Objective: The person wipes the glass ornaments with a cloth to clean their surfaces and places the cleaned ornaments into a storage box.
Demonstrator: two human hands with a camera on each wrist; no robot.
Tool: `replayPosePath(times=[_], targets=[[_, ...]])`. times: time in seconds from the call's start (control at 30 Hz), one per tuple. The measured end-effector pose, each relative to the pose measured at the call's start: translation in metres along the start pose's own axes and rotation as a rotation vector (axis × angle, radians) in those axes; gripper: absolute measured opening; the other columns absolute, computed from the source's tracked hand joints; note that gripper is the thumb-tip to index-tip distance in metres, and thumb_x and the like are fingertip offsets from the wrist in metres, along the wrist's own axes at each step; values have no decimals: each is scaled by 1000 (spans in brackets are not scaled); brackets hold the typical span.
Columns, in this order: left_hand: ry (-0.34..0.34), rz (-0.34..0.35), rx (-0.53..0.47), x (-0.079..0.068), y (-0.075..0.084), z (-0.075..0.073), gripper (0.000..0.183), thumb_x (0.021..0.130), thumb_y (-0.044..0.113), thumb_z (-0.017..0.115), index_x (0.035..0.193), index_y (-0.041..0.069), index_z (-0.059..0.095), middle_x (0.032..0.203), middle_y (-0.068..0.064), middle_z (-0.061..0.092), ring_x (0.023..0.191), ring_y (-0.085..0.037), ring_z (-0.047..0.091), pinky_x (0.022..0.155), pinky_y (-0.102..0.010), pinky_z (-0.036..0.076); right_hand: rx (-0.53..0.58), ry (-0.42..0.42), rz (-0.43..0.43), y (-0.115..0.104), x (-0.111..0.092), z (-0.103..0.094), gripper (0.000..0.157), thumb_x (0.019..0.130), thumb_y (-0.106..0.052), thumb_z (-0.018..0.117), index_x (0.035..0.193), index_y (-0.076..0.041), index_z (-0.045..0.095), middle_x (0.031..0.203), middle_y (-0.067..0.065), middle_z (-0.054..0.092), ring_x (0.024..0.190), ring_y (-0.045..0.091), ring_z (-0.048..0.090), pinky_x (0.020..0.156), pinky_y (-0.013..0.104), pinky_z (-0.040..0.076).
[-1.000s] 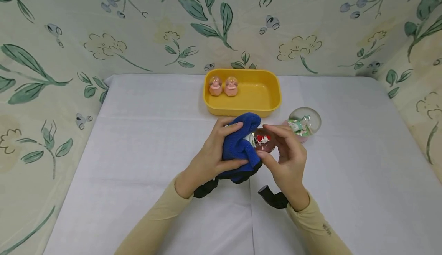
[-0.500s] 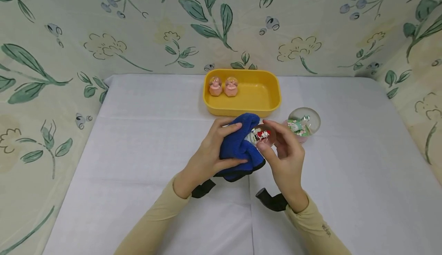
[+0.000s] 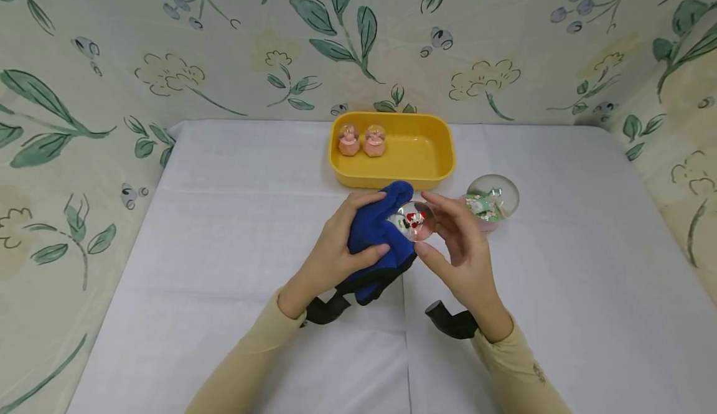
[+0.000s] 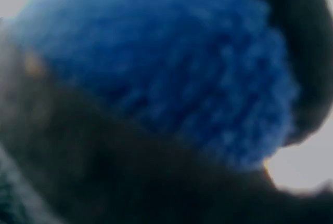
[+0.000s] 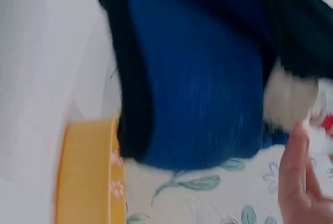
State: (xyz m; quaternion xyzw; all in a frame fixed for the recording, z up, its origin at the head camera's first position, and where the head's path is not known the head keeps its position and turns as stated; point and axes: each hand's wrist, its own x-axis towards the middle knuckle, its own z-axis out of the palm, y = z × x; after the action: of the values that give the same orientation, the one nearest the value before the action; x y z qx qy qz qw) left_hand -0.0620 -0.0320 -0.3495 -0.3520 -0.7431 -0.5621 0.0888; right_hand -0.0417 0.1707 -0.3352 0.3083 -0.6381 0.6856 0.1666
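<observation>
In the head view, a small clear snow globe (image 3: 417,220) with a red and white figure inside pokes out of a blue cloth (image 3: 371,232) edged in black. My left hand (image 3: 329,247) grips the cloth, which wraps round the globe's base. The fingers and thumb of my right hand (image 3: 467,257) curl about the globe's dome, tips at its rim. Blue pile (image 4: 177,68) fills most of the left wrist view, blurred. The right wrist view shows the cloth's hanging side, the globe's pale base (image 5: 291,99) and a finger (image 5: 294,172) at it.
A yellow tray (image 3: 403,180) stands behind the hands, with two little pink snow globes (image 3: 349,141) at its left end. To the right of my right hand sits a larger snow globe (image 3: 494,199) with a green and pink scene. White cloth (image 3: 235,227) covers the table.
Both hands, the cloth and the snow globe have shifted slightly left. The globe has turned in the cloth, and my right thumb has slid off the dome's front to its lower edge.
</observation>
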Motion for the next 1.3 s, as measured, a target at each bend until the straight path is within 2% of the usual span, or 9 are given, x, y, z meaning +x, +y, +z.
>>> replayPosePath(times=[0.1, 0.17, 0.3, 0.37, 0.53, 0.8, 0.87, 1.07, 1.3], targets=[[4, 16, -26, 0, 1, -1, 64, 92, 54, 54, 134, 7, 42, 134, -12, 46, 122, -24, 45, 101, -42, 40, 12, -64, -22, 0, 3, -5, 55, 86, -15, 72, 124, 17, 49, 118, 19, 56, 83, 20, 55, 80, 24, 50], [-1, 49, -11, 0, 2, 0, 62, 93, 52, 53, 133, 6, 42, 133, -15, 45, 122, -26, 45, 101, -43, 40, 13, -55, -36, 1, 4, -4, 54, 85, -14, 73, 120, 19, 50, 113, 18, 57, 82, 18, 56, 77, 23, 50], [21, 111, 83, 0, 5, 6, 56, 94, 47, 53, 132, 8, 41, 132, -18, 41, 121, -29, 44, 99, -42, 42, -39, 65, -33, 3, 1, 3, 56, 83, -19, 75, 114, 21, 51, 106, 16, 58, 88, 17, 61, 78, 22, 51], [36, 120, 153, -1, 7, 9, 54, 91, 37, 64, 132, 10, 40, 131, -19, 39, 121, -31, 44, 99, -42, 43, -86, 141, -19, 5, -1, 7, 57, 83, -22, 76, 113, 20, 51, 103, 15, 57, 91, 18, 61, 80, 21, 51], [63, 126, 252, -2, 11, 12, 70, 74, 9, 82, 131, 13, 42, 130, -20, 37, 123, -33, 43, 99, -41, 43, -142, 262, 8, 11, -5, 15, 56, 85, -23, 74, 113, 19, 49, 106, 12, 57, 90, 19, 60, 82, 23, 49], [127, 109, 157, -2, 7, 5, 67, 72, 5, 83, 127, 12, 47, 128, -17, 41, 113, -31, 51, 96, -40, 46, -14, 303, 36, 11, -5, 16, 50, 86, -19, 72, 120, 9, 48, 111, 16, 58, 100, 24, 59, 89, 26, 47], [146, 100, 134, -2, 5, 1, 63, 75, 10, 82, 127, 11, 46, 126, -16, 44, 113, -30, 50, 96, -41, 45, 18, 312, 33, 11, -4, 14, 49, 86, -15, 73, 121, 9, 49, 112, 18, 58, 102, 26, 57, 91, 28, 46], [197, 86, 121, -2, 2, -9, 59, 88, 46, 65, 128, 8, 46, 123, -14, 49, 114, -26, 48, 98, -42, 41, 119, 305, -4, 9, 2, 7, 47, 83, -5, 73, 121, 13, 51, 113, 24, 59, 106, 32, 55, 94, 31, 45], [227, 82, 122, -2, -1, -16, 62, 87, 47, 64, 129, 5, 47, 125, -15, 50, 116, -25, 48, 100, -42, 40, 147, 222, -8, 10, 12, 0, 47, 83, 1, 68, 125, 14, 50, 117, 25, 59, 112, 37, 52, 98, 34, 43]])
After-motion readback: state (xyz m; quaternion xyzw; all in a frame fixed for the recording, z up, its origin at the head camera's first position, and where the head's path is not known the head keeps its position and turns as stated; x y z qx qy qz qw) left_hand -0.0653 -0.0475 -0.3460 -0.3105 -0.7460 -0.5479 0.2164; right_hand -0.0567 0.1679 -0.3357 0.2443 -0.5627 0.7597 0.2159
